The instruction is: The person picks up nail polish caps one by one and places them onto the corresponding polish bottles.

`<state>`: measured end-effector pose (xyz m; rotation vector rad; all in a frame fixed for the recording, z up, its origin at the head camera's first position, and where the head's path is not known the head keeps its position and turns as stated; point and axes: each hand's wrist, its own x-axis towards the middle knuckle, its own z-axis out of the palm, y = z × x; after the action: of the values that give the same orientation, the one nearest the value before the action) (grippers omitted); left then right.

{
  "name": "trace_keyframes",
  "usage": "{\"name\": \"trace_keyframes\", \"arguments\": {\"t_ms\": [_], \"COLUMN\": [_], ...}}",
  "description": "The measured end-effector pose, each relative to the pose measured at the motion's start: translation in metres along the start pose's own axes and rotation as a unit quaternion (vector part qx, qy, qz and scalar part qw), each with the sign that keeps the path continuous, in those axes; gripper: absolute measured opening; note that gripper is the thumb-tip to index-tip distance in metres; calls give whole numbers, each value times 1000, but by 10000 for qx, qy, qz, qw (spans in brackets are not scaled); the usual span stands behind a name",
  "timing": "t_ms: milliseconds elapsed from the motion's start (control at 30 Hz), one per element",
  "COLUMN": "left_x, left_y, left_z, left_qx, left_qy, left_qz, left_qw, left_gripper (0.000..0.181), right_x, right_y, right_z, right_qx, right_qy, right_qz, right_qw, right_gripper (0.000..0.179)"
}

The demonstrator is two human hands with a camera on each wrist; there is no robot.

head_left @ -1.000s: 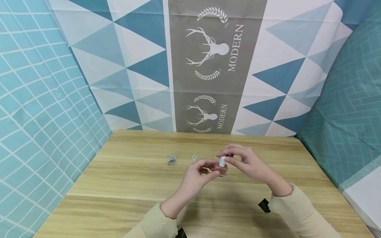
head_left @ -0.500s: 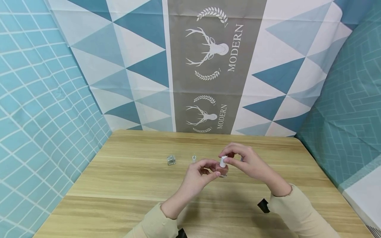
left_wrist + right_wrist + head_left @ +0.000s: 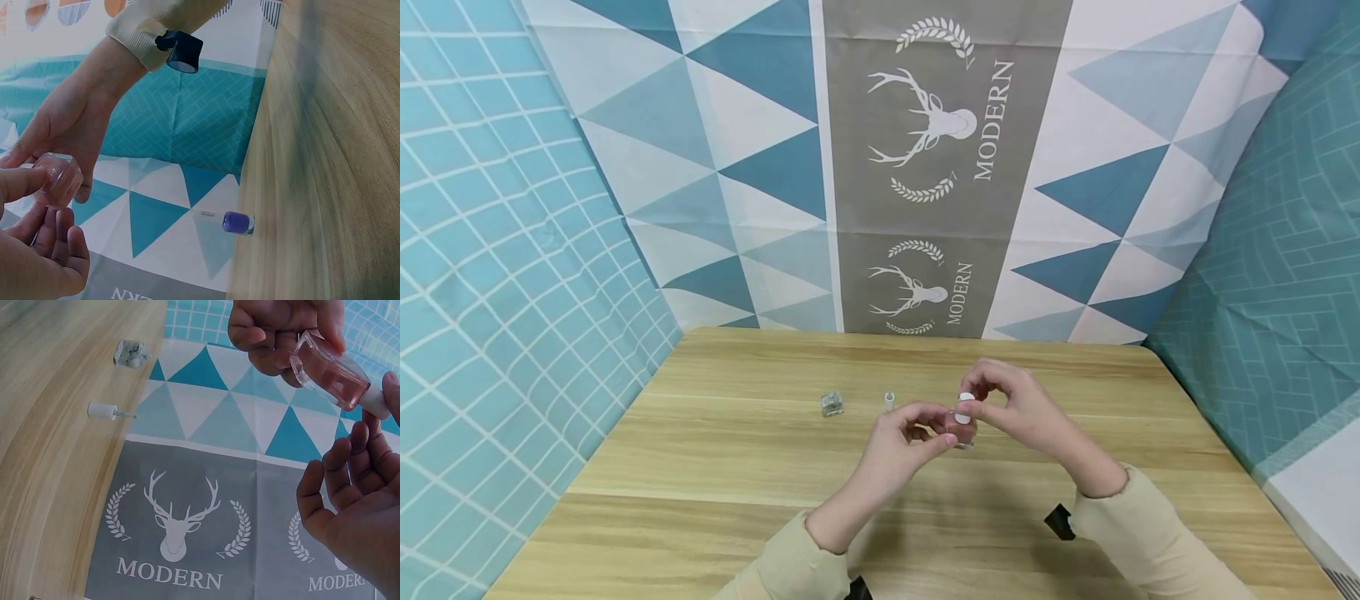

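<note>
Over the table, my left hand [image 3: 895,440] grips a pink nail polish bottle [image 3: 958,432] between thumb and fingers. Its white cap [image 3: 966,408] is pinched by my right hand [image 3: 1026,408]. In the right wrist view the cap [image 3: 375,403] sits at the neck of the tilted bottle [image 3: 331,374]; whether it is screwed tight cannot be told. The left wrist view shows the bottle's base [image 3: 61,184] from below. Left of the hands stand a small clear bottle [image 3: 832,403] without a cap and a white brush cap [image 3: 890,401], its brush pointing up.
A purple nail polish bottle [image 3: 238,222] with a white cap stands on the table behind my right hand. The wooden table [image 3: 737,467] reaches back to a patterned cloth wall [image 3: 775,167]. Cloths hang at both sides.
My right hand has turned the white cap, and its fingers have shifted on it. The bottle has drifted slightly right. The left hand keeps its grip.
</note>
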<state>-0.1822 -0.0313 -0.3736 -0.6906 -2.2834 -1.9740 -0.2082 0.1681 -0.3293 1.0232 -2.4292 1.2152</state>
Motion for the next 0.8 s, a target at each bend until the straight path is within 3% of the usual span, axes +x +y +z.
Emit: {"name": "trace_keyframes", "arguments": {"t_ms": [233,533,800], "left_x": [-7,-8,-8], "left_y": [35,35,34], "left_z": [-2,-2,-2], "left_qx": [-47,23,44], "left_qy": [-77,-118,-86], "left_qz": [-154,-226,-192], "left_qw": [9998,9997,9998], "left_gripper": [24,25,25], "right_x": [0,-1,-3], "right_y": [-1,0,2], "right_z": [1,-1,-8], "right_qx": [58,137,323], "right_qy": [6,-75,-445], "right_qz": [116,124,-504], "right_qw": [9999,9998,9972], "right_gripper": [18,19,27]}}
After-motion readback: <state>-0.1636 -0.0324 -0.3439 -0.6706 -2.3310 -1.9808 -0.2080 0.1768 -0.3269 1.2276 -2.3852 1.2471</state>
